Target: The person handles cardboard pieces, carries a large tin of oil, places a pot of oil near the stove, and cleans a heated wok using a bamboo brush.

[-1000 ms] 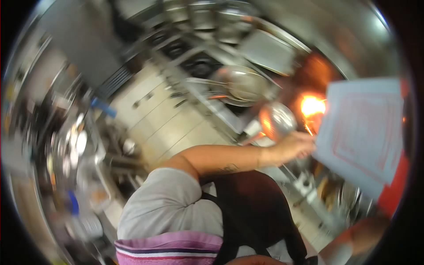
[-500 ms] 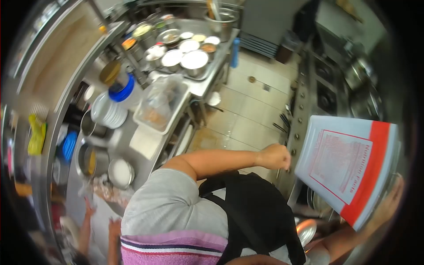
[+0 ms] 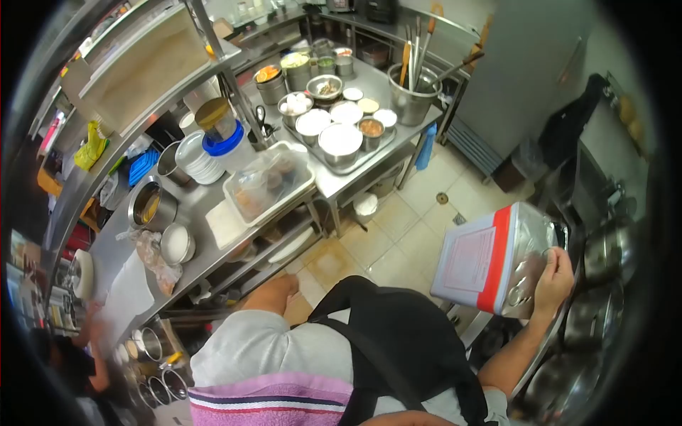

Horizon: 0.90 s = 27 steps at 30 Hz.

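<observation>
My right hand (image 3: 553,278) is closed at the metal end of a large square tin (image 3: 462,259), its thumb lying across the edge. The tin is tilted on its side above the floor, near the stove side. A red band and a printed label panel run along its pale wall. My left arm is bent low beside my body, and my left hand (image 3: 290,285) is foreshortened, so its fingers do not show clearly. Nearest to it is the steel counter (image 3: 202,248) with its lower shelf.
On the counter are a clear bin with bagged food (image 3: 270,184), a stack of plates (image 3: 197,160) and a steel pot (image 3: 153,204). Farther back, bowls (image 3: 341,142) fill a tray. A bucket of utensils (image 3: 413,99) stands beside them. Another person's arms (image 3: 92,337) show at lower left.
The view has turned toward the counter. The tin has moved away from the stove front and tilted, still in my right hand. My left arm has drawn back from its outstretched position.
</observation>
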### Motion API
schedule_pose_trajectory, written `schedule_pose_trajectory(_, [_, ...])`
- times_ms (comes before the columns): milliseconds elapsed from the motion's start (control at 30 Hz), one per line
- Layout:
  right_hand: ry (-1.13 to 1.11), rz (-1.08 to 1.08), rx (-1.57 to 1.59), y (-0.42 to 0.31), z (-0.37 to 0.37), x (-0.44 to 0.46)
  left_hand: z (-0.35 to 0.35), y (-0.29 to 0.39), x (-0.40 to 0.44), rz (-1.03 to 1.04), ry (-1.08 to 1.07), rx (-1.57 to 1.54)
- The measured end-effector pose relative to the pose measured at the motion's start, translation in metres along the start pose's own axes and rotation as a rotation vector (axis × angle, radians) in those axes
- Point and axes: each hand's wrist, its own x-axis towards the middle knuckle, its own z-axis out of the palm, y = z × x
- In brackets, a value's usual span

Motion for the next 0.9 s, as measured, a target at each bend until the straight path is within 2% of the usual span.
schedule_pose_trajectory(100, [-0.080,-0.004,0.022,0.026,0.032,0.051,-0.011,-0.002,-0.035,-0.021,-0.003,-0.013])
schedule_pose_trajectory(167, [-0.080,-0.026,0.038,0.048,0.062,0.088,-0.025,0.010,-0.033,-0.245,0.224,-0.435])
schedule_pose_trajectory(267, [-0.096,-0.113,0.018,0.085,0.110,0.147,-0.132,0.078,-0.082,-0.387,0.269,-0.492])
schedule_pose_trajectory(333, [-0.108,-0.123,0.022,0.107,0.146,0.192,-0.162,0.092,-0.022,-0.322,0.190,-0.552])
schedule_pose_trajectory(400, [-0.135,-0.125,-0.003,0.134,0.188,0.237,-0.187,0.097,0.069,-0.092,-0.022,-0.593])
schedule_pose_trajectory(467, [-0.129,-0.130,0.006,0.153,0.228,0.287,-0.259,0.131,0.069,-0.100,0.046,-0.947])
schedule_pose_trajectory(600, [-0.174,-0.134,0.023,0.177,0.294,0.394,-0.365,0.172,0.148,-0.110,0.134,-1.036])
schedule_pose_trajectory(667, [-0.185,-0.153,0.044,0.178,0.320,0.445,-0.421,0.184,0.191,0.175,-0.046,-0.390])
schedule_pose_trajectory(700, [-0.157,-0.214,0.071,0.175,0.333,0.470,-0.447,0.193,0.188,0.167,-0.051,-0.407])
schedule_pose_trajectory(767, [-0.139,-0.277,0.123,0.172,0.366,0.512,-0.494,0.202,0.175,0.141,0.122,-0.571])
schedule_pose_trajectory(900, [-0.188,-0.302,0.208,0.179,0.465,0.591,-0.541,0.220,0.187,0.141,0.250,-0.824])
